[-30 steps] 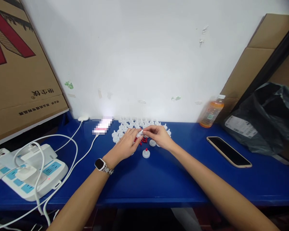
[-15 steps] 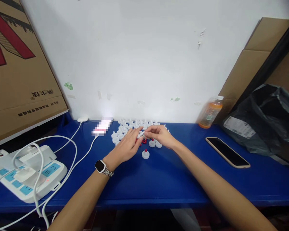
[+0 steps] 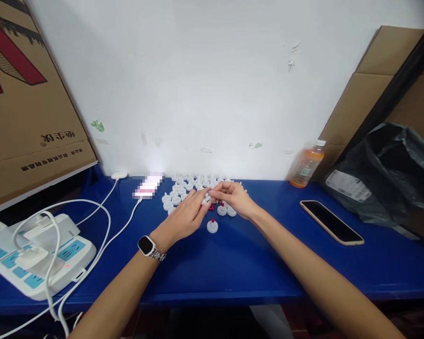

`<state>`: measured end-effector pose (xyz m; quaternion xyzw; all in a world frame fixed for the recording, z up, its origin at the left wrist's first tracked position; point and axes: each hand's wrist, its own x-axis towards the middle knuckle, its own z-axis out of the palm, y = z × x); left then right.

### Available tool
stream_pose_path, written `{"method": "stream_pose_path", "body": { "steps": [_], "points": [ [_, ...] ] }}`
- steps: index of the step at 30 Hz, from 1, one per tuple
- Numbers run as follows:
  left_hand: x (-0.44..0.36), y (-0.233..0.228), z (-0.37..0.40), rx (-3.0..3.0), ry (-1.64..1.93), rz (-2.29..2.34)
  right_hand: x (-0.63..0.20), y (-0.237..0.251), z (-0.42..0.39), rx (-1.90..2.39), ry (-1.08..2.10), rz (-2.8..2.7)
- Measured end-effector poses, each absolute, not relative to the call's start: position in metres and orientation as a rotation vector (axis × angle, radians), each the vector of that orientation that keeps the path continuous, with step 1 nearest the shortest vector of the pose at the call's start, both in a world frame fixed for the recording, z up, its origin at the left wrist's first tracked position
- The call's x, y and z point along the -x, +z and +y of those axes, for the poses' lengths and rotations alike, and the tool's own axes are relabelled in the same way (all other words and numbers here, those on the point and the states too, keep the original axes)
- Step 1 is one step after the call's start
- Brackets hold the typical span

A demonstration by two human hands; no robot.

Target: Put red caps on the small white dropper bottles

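Note:
Between the fingertips of my left hand is a white nozzle cap, tilted with its spout toward the right. My right hand is pinched at the spout end; whether a small part sits in that pinch is hidden. Under and beside the hands lie small red tips, partly covered by fingers. A white cap with a red tip stands upright just in front, and another red-tipped cap is below my right hand. Behind my hands spread several plain white nozzle caps.
On the blue table, a power strip with looping white cables fills the left. A lit phone is near the wall. To the right are a dark phone, an orange drink bottle and a black plastic bag.
Both hands stay together at the same spot, with the held cap turned slightly between the fingers. The whole view has shifted a little; the caps on the table look unmoved.

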<state>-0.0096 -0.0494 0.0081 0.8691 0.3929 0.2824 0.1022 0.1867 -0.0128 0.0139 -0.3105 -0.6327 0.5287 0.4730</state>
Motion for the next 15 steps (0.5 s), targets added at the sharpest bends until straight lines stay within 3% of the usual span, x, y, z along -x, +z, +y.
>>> {"method": "stream_pose_path", "body": {
  "steps": [15],
  "points": [
    [0.004, -0.005, -0.043, -2.500, 0.992, 1.039, -0.185, 0.020, -0.020, 0.723, 1.230, -1.613]
  ]
}}
